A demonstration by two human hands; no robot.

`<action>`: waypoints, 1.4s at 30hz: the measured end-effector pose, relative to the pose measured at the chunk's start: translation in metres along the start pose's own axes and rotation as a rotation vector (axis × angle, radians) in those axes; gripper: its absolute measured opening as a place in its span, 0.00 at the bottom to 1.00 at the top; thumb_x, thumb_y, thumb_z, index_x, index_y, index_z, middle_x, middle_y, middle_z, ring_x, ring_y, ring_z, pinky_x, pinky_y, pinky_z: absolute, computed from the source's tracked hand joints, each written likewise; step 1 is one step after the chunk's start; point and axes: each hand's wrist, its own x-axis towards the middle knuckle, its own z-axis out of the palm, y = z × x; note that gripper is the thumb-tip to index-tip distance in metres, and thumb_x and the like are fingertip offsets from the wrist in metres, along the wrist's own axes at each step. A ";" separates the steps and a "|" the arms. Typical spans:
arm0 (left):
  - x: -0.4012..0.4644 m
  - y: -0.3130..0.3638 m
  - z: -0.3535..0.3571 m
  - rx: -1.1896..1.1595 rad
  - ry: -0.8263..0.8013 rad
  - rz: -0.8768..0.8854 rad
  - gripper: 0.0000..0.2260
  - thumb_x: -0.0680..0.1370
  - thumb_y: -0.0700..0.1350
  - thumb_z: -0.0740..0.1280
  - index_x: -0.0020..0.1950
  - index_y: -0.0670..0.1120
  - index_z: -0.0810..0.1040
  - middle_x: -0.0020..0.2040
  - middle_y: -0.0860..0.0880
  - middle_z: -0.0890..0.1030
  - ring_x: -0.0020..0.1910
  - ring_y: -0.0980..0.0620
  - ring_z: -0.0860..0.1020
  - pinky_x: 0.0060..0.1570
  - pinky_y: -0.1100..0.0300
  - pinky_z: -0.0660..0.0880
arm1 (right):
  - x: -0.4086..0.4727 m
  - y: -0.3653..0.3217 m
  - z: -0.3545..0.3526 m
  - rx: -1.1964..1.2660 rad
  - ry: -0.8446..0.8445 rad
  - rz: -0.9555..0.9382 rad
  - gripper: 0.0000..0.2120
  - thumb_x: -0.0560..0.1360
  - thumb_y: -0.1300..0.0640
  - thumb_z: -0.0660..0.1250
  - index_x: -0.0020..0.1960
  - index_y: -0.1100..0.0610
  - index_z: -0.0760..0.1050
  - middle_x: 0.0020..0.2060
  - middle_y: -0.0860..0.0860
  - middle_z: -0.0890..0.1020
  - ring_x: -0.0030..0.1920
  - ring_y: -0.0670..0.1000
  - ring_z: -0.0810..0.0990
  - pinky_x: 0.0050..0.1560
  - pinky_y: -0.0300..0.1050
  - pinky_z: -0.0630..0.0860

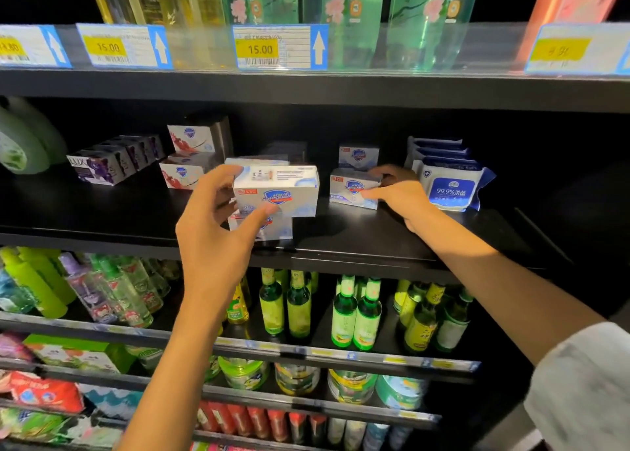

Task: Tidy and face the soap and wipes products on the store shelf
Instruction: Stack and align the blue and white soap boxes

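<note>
My left hand [218,225] pinches a white and blue soap box [278,191] between thumb and fingers, lifted above another soap box [269,229] near the front of the black shelf [358,242]. My right hand [397,191] grips a second white soap box [353,188] that sits on the shelf, with one more white box [358,157] behind it. Blue wipes packs [450,184] stand just right of my right hand. Red and white soap boxes [184,174] and purple soap boxes [102,167] lie to the left.
A pale green bottle [20,144] sits at the shelf's far left. Above, price tags [279,46] hang in front of tall green and yellow bottles [344,7]. Below are green glass bottles [358,314] and small spray bottles [112,290].
</note>
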 end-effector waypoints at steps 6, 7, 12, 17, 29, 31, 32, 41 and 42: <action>-0.027 0.008 0.050 -0.092 -0.192 -0.111 0.23 0.73 0.42 0.81 0.64 0.52 0.78 0.61 0.55 0.82 0.61 0.58 0.81 0.55 0.65 0.80 | 0.025 0.005 0.005 -0.121 0.036 0.021 0.23 0.74 0.64 0.78 0.67 0.61 0.78 0.60 0.52 0.81 0.59 0.51 0.81 0.50 0.30 0.79; -0.031 0.004 0.059 -0.106 -0.226 -0.134 0.23 0.73 0.42 0.81 0.64 0.52 0.77 0.61 0.55 0.81 0.61 0.59 0.80 0.56 0.63 0.81 | 0.030 0.005 0.004 -0.187 0.025 0.027 0.23 0.74 0.61 0.78 0.68 0.60 0.78 0.60 0.52 0.81 0.59 0.51 0.80 0.49 0.30 0.77; -0.028 -0.018 0.087 0.012 -0.341 -0.159 0.23 0.74 0.44 0.80 0.64 0.56 0.74 0.60 0.55 0.80 0.60 0.58 0.80 0.56 0.57 0.82 | 0.053 0.004 0.006 -0.382 0.014 0.030 0.26 0.75 0.52 0.78 0.71 0.56 0.77 0.67 0.57 0.81 0.67 0.59 0.79 0.69 0.53 0.76; -0.013 -0.036 0.097 0.169 -0.402 -0.122 0.24 0.75 0.48 0.79 0.66 0.56 0.72 0.58 0.55 0.77 0.54 0.56 0.78 0.55 0.51 0.80 | 0.068 0.007 0.015 -0.368 0.089 0.077 0.25 0.77 0.53 0.76 0.71 0.55 0.75 0.68 0.55 0.80 0.68 0.57 0.78 0.64 0.43 0.72; -0.017 -0.050 0.100 0.228 -0.389 -0.089 0.25 0.77 0.51 0.76 0.71 0.54 0.71 0.64 0.55 0.77 0.60 0.56 0.78 0.58 0.50 0.82 | 0.096 0.019 0.019 -0.056 0.217 0.210 0.22 0.76 0.64 0.76 0.67 0.63 0.74 0.67 0.58 0.81 0.69 0.56 0.78 0.57 0.36 0.70; -0.018 -0.050 0.101 0.237 -0.388 -0.091 0.25 0.78 0.52 0.76 0.71 0.54 0.71 0.64 0.55 0.77 0.60 0.56 0.78 0.58 0.50 0.82 | 0.098 0.019 0.017 -0.055 0.245 0.214 0.22 0.76 0.64 0.76 0.67 0.62 0.73 0.67 0.58 0.80 0.69 0.56 0.78 0.58 0.37 0.69; -0.018 -0.049 0.101 0.240 -0.386 -0.090 0.25 0.78 0.52 0.76 0.71 0.54 0.71 0.64 0.55 0.77 0.61 0.56 0.78 0.58 0.50 0.82 | 0.098 0.018 0.017 -0.050 0.249 0.217 0.22 0.76 0.64 0.76 0.67 0.62 0.73 0.67 0.58 0.80 0.69 0.57 0.77 0.58 0.38 0.69; -0.017 -0.049 0.103 0.251 -0.379 -0.113 0.25 0.77 0.51 0.77 0.70 0.56 0.70 0.63 0.56 0.77 0.60 0.55 0.79 0.57 0.48 0.82 | 0.083 0.016 0.020 -0.098 0.218 0.176 0.28 0.76 0.63 0.76 0.71 0.63 0.68 0.69 0.59 0.78 0.72 0.57 0.75 0.61 0.34 0.66; -0.016 -0.049 0.103 0.242 -0.381 -0.128 0.26 0.77 0.51 0.77 0.70 0.57 0.70 0.64 0.56 0.78 0.61 0.55 0.79 0.57 0.47 0.82 | 0.078 0.014 0.022 -0.136 0.195 0.171 0.29 0.77 0.61 0.76 0.73 0.62 0.67 0.71 0.59 0.77 0.72 0.58 0.74 0.66 0.38 0.67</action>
